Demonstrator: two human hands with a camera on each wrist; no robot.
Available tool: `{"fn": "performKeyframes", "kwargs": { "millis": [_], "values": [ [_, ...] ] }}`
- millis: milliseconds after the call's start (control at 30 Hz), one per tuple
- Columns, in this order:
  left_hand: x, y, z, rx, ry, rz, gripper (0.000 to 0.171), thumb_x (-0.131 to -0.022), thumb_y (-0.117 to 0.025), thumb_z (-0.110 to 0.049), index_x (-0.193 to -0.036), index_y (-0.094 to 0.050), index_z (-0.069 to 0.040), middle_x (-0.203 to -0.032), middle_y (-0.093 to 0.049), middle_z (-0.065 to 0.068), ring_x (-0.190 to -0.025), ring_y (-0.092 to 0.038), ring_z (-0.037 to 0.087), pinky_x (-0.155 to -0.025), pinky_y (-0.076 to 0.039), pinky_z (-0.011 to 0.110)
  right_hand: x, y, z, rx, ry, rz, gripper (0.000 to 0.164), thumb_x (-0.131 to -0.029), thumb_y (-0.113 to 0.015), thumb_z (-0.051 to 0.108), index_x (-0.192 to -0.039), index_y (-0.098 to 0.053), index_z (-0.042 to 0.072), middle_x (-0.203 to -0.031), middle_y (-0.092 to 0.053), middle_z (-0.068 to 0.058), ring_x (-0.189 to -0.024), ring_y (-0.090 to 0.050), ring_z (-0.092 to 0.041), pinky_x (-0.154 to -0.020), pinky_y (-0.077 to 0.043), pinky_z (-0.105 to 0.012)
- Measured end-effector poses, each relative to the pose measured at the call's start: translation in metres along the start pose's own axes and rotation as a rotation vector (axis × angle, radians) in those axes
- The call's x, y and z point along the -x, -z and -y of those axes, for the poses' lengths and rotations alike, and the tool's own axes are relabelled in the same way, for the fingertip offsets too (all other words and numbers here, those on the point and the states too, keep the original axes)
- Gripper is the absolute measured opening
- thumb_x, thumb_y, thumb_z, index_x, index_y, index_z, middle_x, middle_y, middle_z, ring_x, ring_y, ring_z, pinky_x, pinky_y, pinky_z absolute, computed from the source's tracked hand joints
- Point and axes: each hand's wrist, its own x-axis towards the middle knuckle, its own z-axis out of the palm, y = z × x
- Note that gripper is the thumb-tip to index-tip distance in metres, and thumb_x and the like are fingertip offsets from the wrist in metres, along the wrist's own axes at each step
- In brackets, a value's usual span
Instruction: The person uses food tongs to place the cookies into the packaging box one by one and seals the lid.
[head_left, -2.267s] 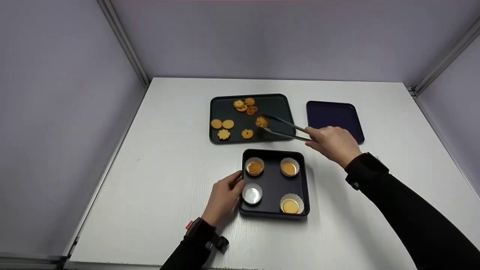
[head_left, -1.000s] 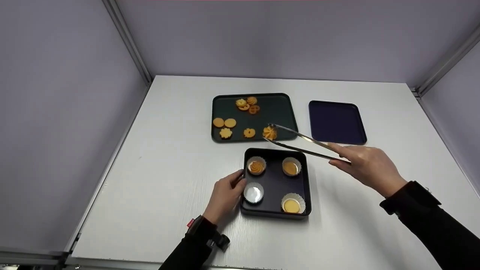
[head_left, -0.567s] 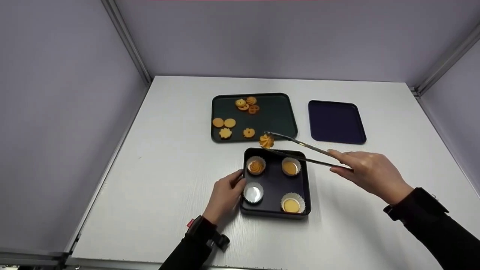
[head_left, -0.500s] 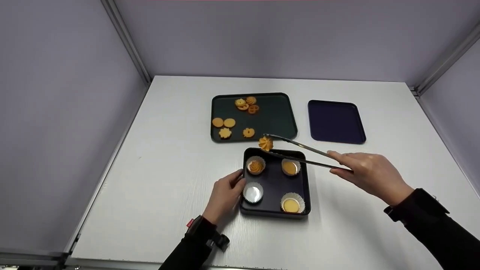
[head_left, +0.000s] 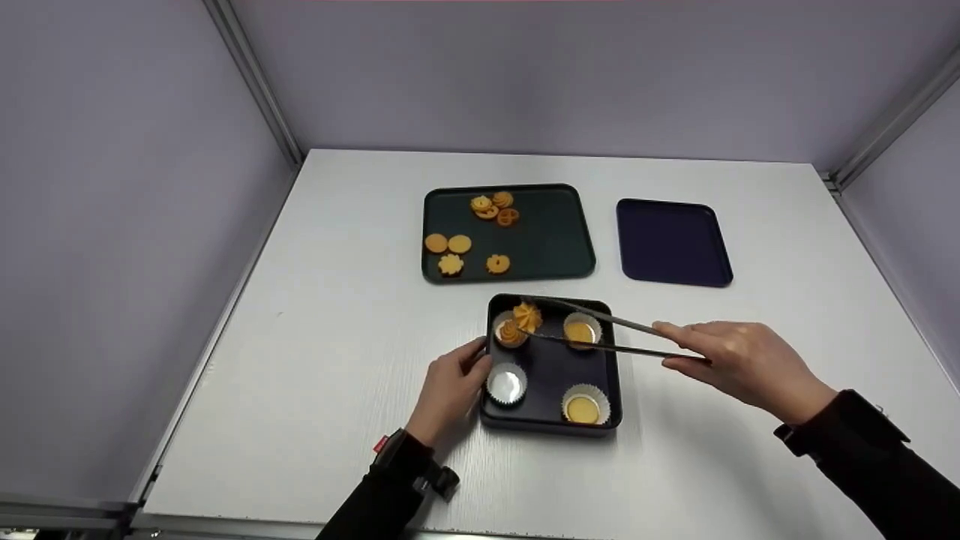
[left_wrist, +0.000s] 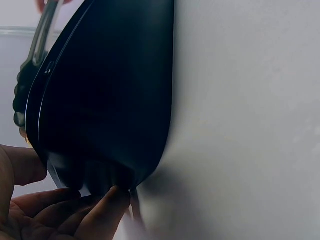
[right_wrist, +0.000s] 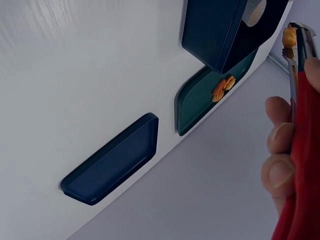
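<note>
My right hand [head_left: 750,365] grips metal tongs [head_left: 622,348], whose red handles [right_wrist: 305,165] show in the right wrist view. Between the tong tips is a ridged, star-shaped cookie [head_left: 528,317], over the back left part of a dark square box [head_left: 545,382]. In the head view it overlaps a paper cup with a swirl cookie [head_left: 511,333]. My left hand [head_left: 448,391] holds the box's left wall, thumb at the rim and fingers against the outside. Inside, the front left paper cup [head_left: 506,385] is empty; two cups on the right [head_left: 586,408] hold flat round cookies.
Behind the box lies a dark green tray [head_left: 551,232] with several cookies, among them a pretzel shape [head_left: 508,217] and two plain rounds [head_left: 459,244]. A dark blue tray [head_left: 673,244] sits to its right. Walls enclose the white table [head_left: 315,315] at the back and sides.
My right hand has drawn back toward me, lifting the star-shaped cookie in the tongs from the green tray to over the box. The left hand stays at the box's wall.
</note>
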Motion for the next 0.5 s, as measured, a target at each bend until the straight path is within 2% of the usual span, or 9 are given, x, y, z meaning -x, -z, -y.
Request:
{"fn": "performKeyframes", "kwargs": {
  "millis": [367, 500],
  "values": [
    [-0.0005, -0.0002, -0.0015, -0.003, 0.006, 0.001, 0.042, -0.103, -0.061, -0.021, -0.142, -0.060, -0.005, -0.135, -0.066, 0.015, -0.129, -0.060, 0.032, -0.111, -0.046, 0.045, 0.0052, -0.0026, 0.0049, -0.078, 0.029, 0.031, 0.045, -0.106, -0.049, 0.047, -0.123, -0.074, 0.013, -0.082, -0.074, 0.006, -0.062, -0.064, -0.006, -0.054, -0.053, -0.026],
    [-0.0004, 0.0001, -0.0014, 0.000, 0.013, 0.008, 0.043, -0.104, -0.061, -0.022, -0.143, -0.059, -0.005, -0.136, -0.065, 0.015, -0.128, -0.060, 0.030, -0.111, -0.047, 0.044, 0.0059, -0.0026, 0.0069, -0.104, 0.033, 0.059, 0.037, -0.102, -0.062, 0.041, -0.124, -0.073, 0.014, -0.086, -0.076, 0.007, -0.065, -0.065, -0.004, -0.056, -0.055, -0.026]
  ]
}}
